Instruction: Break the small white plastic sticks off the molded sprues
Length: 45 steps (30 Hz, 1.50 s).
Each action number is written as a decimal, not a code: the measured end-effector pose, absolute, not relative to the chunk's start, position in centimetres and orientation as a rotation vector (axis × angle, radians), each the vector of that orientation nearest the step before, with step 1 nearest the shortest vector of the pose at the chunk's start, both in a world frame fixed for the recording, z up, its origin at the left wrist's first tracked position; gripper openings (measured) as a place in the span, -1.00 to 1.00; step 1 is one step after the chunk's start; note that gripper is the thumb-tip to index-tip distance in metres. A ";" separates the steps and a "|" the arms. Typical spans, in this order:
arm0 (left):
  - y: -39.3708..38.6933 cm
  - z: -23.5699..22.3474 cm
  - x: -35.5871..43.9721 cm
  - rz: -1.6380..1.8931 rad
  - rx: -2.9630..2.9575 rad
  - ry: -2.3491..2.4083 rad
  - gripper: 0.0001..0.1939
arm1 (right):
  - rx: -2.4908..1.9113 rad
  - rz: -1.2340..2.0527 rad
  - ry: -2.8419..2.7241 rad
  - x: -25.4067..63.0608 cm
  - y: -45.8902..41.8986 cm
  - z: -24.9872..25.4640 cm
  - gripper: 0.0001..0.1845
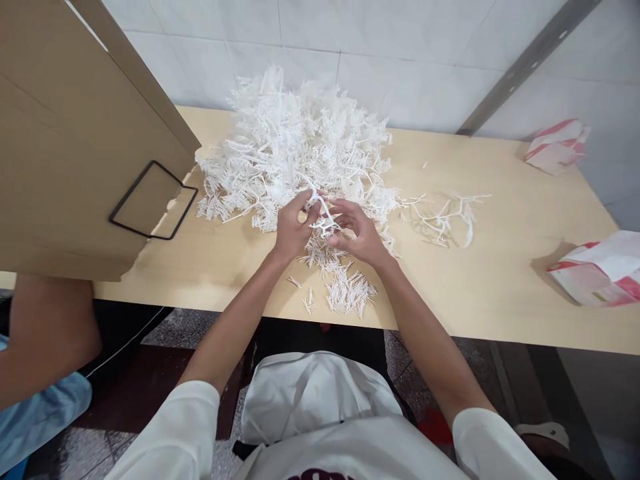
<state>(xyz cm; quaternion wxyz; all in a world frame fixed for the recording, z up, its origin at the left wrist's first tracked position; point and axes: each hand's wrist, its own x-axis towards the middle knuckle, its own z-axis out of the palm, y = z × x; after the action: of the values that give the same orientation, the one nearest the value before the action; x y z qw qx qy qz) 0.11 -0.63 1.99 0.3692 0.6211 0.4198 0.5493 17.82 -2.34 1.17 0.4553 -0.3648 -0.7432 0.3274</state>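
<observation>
Between my hands is a white branched plastic sprue [325, 212] with thin twigs. My left hand [293, 225] grips its upper stem between thumb and fingers. My right hand [361, 235] has curled fingers and thumb around the twigs at its lower right end; the exact contact is hard to make out. Behind both hands rises a large heap of similar white branched pieces [300, 133]. Just below them, near the table's front edge, lies a small pile of short white plastic sticks [350, 290].
Loose sprues [447, 217] lie right of the heap. Two red-and-white bags [557, 147] [607, 270] stand at the table's right. On the left, a cardboard panel [75, 153] stands beside a black wire frame [173, 235]. Another person's arm [53, 327] shows at lower left.
</observation>
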 end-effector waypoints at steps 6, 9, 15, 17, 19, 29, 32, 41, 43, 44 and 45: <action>-0.8 2.3 0.2 1.393 1.604 0.989 -0.58 | -1.088 0.664 -1.788 17.4 -2.5 1.1 -0.66; -0.8 2.6 0.2 1.390 1.481 0.849 -0.32 | -1.099 0.779 -1.631 17.4 -2.5 1.2 -0.70; -0.4 3.0 0.2 1.425 1.263 0.701 -0.40 | -1.055 1.064 -1.481 16.9 -2.8 1.7 -0.65; -0.2 2.9 0.1 1.482 1.193 0.768 -0.45 | -1.046 1.185 -1.516 16.7 -3.0 2.1 -0.65; 0.1 2.8 0.0 1.540 1.155 0.815 -0.46 | -1.040 1.287 -1.574 16.5 -3.2 2.3 -0.67; -0.2 3.2 -0.5 1.596 1.214 0.908 -0.59 | -0.954 0.956 -1.248 17.6 -1.6 1.4 -0.55; -0.2 3.2 -0.7 1.603 1.264 0.931 -0.62 | -0.963 0.852 -1.228 18.9 -1.1 1.6 -0.52; 1.4 1.2 -0.8 1.285 1.588 1.213 -0.83 | -0.901 0.810 -1.134 21.5 -1.2 3.4 -0.54; 1.5 0.6 -0.8 1.096 1.802 1.348 -0.84 | -0.900 0.797 -0.970 22.3 -1.6 4.8 -0.63; 1.4 0.3 -0.7 1.014 1.938 1.398 -0.81 | -0.893 0.788 -0.911 22.9 -1.8 5.6 -0.68; 1.3 0.0 -0.7 0.940 2.057 1.433 -0.78 | -0.880 0.763 -0.867 23.6 -2.1 6.3 -0.71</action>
<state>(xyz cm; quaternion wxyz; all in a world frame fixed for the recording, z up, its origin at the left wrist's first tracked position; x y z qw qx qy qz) -0.66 1.28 0.02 0.2299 0.7477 0.5208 0.3418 23.62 -2.06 6.25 0.7478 -0.4024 -0.3963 0.3490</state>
